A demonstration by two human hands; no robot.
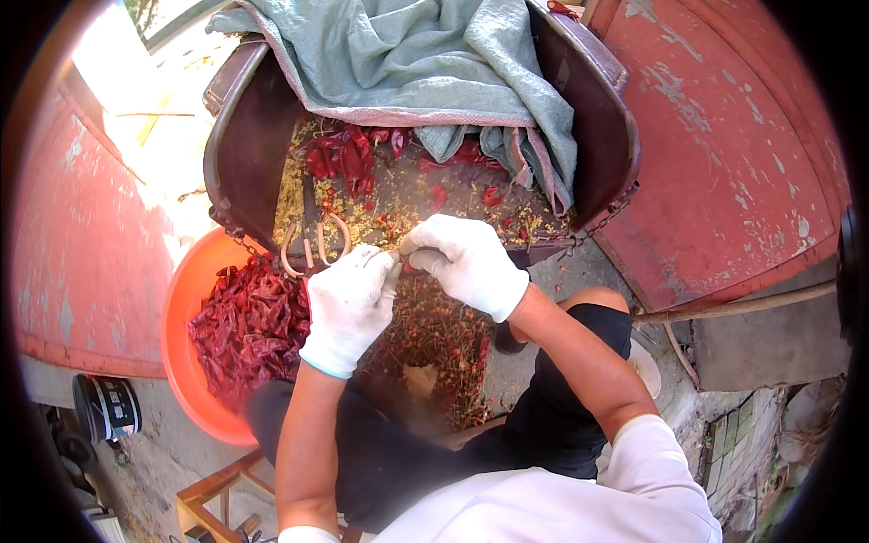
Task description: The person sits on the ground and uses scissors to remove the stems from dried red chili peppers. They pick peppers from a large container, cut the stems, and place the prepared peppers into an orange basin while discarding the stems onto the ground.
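My left hand (353,298) and my right hand (458,261), both in white knitted gloves, meet fingertip to fingertip at the front edge of a dark wheelbarrow-like tub (251,142). Their fingers are pinched; a bit of red shows just below them, but whether either hand grips it is hidden. Scissors (316,246) with pinkish handles lie in the tub just beyond my left hand. Dried red chili peppers (346,156) and scattered yellow seeds (290,197) are inside the tub. Beneath my hands, a heap of stems and chili scraps (434,326) covers the ground between my legs.
An orange basin (178,353) full of red chili pieces (254,326) stands at my left. A green woven sack (421,61) drapes over the tub's far part. Peeling red panels (719,149) flank both sides. A black bucket (107,407) and wooden stool (220,485) are lower left.
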